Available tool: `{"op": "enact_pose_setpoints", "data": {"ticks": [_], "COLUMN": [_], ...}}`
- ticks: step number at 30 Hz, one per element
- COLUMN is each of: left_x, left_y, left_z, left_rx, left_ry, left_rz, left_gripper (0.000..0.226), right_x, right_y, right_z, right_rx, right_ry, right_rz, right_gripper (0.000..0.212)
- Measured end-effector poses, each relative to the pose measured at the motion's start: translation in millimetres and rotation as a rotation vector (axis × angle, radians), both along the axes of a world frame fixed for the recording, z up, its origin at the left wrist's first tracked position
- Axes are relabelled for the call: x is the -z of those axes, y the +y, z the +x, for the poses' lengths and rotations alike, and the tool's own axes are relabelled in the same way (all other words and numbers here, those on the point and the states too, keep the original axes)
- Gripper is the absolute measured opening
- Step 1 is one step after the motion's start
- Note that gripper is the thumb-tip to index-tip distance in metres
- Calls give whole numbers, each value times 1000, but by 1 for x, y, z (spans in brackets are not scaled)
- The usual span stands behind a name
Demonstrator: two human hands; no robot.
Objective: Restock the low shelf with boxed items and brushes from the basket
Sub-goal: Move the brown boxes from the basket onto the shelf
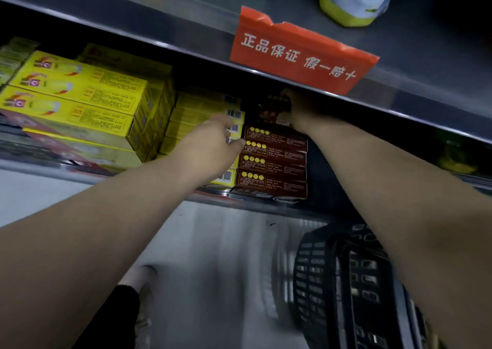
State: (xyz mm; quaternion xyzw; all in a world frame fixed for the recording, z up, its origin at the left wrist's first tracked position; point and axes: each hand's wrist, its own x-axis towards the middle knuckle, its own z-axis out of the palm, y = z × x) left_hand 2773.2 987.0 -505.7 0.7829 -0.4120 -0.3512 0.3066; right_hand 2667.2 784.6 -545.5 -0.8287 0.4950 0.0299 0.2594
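head view: nearest, the black basket (316,274) sits low right on the floor, half covered by the right forearm and cut off by the frame; its contents cannot be made out. the low shelf (66,166) runs its front edge across above it. the left hand (210,146) reaches over that edge, fingers straight and close together, tips touching the left side of the brown stack (274,162) where it meets the yellow boxes (80,98). right of the stack the shelf lies open and dark. farther in, the right hand (300,111) grips a dark box (275,106) atop the stack, tight under the upper shelf (159,29) lip; its fingers are mostly lost in shadow. a red sign (300,53) hangs on that lip.
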Motion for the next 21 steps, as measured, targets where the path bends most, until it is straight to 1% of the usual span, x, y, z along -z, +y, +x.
{"op": "enact_pose_setpoints", "data": {"ticks": [2,4,7,10,13,17,19,21], "left_x": [2,3,5,5,5,1,-2,-6], "left_y": [-3,-5,-7,-8,-9,-8,-7,-4], "left_z": [0,0,-3,-6,-9,-13,-16,-19], "left_rx": [14,23,42,57,78,108,131,157], "left_ry": [-28,-53,-70,-53,-61,-80,-91,-100], "left_rz": [1,-1,-1,0,10,12,11,3], "left_gripper": [47,46,44,41,40,39,38,34], "right_x": [22,42,50,43,35,31,32,30], "right_y": [-4,-3,-5,-15,-24,-27,-18,-9], "right_z": [4,6,6,-1,-15,-32,-34,-32], "right_rx": [7,-14,-96,-123,-84,-8,39,40], "right_ry": [29,81,174,191,229,399,370,341], "right_rz": [75,77,63,134,148,107,219,255], "right_gripper": [45,38,45,44,43,51,53,52]}}
